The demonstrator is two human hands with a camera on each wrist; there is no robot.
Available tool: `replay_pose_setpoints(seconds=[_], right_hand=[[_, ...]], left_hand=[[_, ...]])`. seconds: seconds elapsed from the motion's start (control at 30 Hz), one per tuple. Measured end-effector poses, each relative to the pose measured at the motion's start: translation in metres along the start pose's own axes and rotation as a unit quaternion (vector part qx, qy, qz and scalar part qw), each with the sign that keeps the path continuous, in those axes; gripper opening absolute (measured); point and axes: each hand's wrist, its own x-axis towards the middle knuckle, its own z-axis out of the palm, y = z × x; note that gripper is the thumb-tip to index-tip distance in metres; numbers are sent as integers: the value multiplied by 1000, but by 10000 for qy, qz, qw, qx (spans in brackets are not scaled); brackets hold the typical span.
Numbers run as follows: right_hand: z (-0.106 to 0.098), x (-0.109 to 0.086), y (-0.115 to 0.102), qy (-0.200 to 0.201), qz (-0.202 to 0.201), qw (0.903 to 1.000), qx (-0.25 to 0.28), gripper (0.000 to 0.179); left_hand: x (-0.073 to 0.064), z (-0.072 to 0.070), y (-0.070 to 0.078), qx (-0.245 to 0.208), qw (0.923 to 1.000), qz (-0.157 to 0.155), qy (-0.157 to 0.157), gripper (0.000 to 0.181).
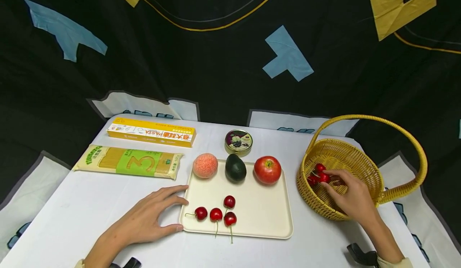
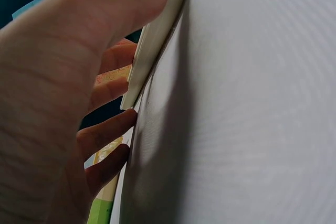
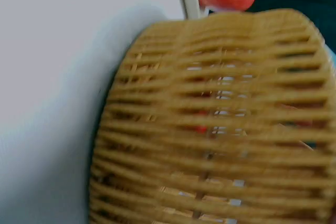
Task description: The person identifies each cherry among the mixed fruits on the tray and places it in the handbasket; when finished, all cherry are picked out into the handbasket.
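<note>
My right hand (image 1: 351, 194) reaches into the yellow wicker basket (image 1: 363, 168), thumb and fingertips pinching a red cherry (image 1: 324, 177). Beside it in the basket lie more cherries (image 1: 319, 167). In the right wrist view, the woven basket wall (image 3: 210, 145) hides most of this hand. My left hand (image 1: 147, 218) is spread at the left edge of the cream tray (image 1: 263, 220), thumb and fingertips touching its rim. Several stemmed cherries (image 1: 216, 215) lie at the tray's front left. Along its back edge sit a pinkish round fruit (image 1: 205, 165), a dark green avocado (image 1: 235, 168) and a red apple (image 1: 267, 170).
A round tin (image 1: 238, 141) stands behind the tray. To the left lie a yellow pasta box (image 1: 151, 133) and a bag of spaghetti (image 1: 129, 162). The basket's tall handle (image 1: 407, 136) arches on the right, and a black cloth (image 1: 216, 68) hangs behind the table.
</note>
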Motion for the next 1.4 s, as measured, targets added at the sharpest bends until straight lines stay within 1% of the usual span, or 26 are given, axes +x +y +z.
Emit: replay_pose_setpoints(seconds=[0.23, 0.33, 0.43, 0.53, 0.77, 0.87, 1.07, 1.4], right_hand=[[-4, 6, 19, -419, 242, 9986, -206, 40], [-7, 9, 25, -693, 491, 9960, -278, 38], [-8, 12, 29, -989, 792, 9914, -333, 38], [-7, 15, 34, -1183, 973, 9874, -392, 37], [-4, 21, 42, -1410, 1009, 9834, -530, 36], [-3, 23, 44, -1519, 1064, 9813, -508, 35], [-1, 24, 47, -1657, 1048, 9795, -471, 31], [-1, 24, 49, -1876, 1062, 9752, -494, 34]], left_hand=[[0, 1, 0, 4, 10000, -18, -3, 47], [0, 1, 0, 12, 10000, -11, -1, 48], [0, 0, 0, 14, 10000, -3, -1, 48], [0, 0, 0, 15, 10000, 11, 7, 47], [1, 0, 0, 15, 10000, 23, 20, 47], [0, 0, 0, 27, 10000, 22, 3, 48], [0, 0, -1, 73, 9998, 136, 128, 48], [0, 2, -2, 89, 9997, 159, 149, 47]])
